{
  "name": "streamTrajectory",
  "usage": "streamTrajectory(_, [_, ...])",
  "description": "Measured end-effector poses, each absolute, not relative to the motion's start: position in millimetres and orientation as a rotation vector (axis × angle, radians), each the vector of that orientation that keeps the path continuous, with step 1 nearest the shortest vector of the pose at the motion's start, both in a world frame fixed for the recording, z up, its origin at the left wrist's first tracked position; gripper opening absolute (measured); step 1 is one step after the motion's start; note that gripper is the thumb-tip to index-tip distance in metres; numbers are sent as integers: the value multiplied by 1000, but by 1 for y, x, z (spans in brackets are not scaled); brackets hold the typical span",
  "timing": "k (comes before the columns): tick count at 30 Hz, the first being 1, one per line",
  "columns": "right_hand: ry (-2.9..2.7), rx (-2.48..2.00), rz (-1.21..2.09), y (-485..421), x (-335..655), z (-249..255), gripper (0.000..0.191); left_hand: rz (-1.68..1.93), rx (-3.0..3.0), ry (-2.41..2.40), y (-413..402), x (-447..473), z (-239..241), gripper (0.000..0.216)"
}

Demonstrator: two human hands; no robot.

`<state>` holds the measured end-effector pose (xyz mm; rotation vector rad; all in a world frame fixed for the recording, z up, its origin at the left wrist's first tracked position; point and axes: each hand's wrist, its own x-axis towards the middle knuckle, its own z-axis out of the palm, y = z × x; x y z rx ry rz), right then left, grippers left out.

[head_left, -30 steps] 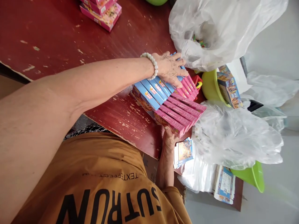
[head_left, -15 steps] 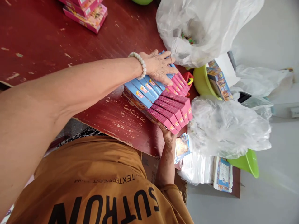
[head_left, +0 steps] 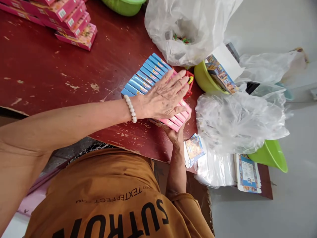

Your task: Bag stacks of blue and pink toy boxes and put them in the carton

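My left hand (head_left: 167, 94), with a pale bead bracelet on its wrist, lies flat with fingers stretched across the tops of the boxes. Under and beside it stands a tight row of slim blue boxes (head_left: 146, 74), narrow sides up. Slim pink boxes (head_left: 177, 120) adjoin them on the right, partly covered by the left hand. At their near right end my right hand (head_left: 177, 134) is wrapped round the pink boxes from below. Most of its fingers are hidden. A small red and yellow item (head_left: 190, 81) sits just beyond the boxes.
Stacked pink boxes (head_left: 76, 33) and a green basin (head_left: 123, 8) are at the far left of the red table (head_left: 104, 76). A plastic bag (head_left: 173, 49) and yellow-green bowl (head_left: 201, 77) stand behind. Clear bags (head_left: 237, 122) and printed cards (head_left: 194, 148) lie to the right.
My left hand has slid from the blue boxes toward the near pink end. The pink boxes, fanned and uneven before, now sit closer together. The view has shifted a little.
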<state>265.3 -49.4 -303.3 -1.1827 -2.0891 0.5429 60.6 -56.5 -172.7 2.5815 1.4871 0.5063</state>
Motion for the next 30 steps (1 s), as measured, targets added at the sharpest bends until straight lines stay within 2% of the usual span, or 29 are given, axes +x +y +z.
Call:
streamTrajectory(6, [-2134, -997, 577, -36, 256, -293, 132, 442, 2559, 1519, -43, 40, -187, 67])
streamTrajectory(9, [-2195, -939, 550, -29, 255, -293, 128, 387, 2488, 1562, -33, 33, -193, 64])
streamTrajectory(18, [-2302, -1117, 295, -22, 254, -307, 123, 370, 2356, 1623, -13, 29, -221, 64])
streamTrajectory(24, [-2198, -1106, 197, -41, 258, -281, 143, 372, 2317, 1592, 0, 22, -218, 75])
streamTrajectory(30, [-2478, -1027, -53, -48, 241, -235, 126, 472, 2262, 1673, -8, -23, -198, 80])
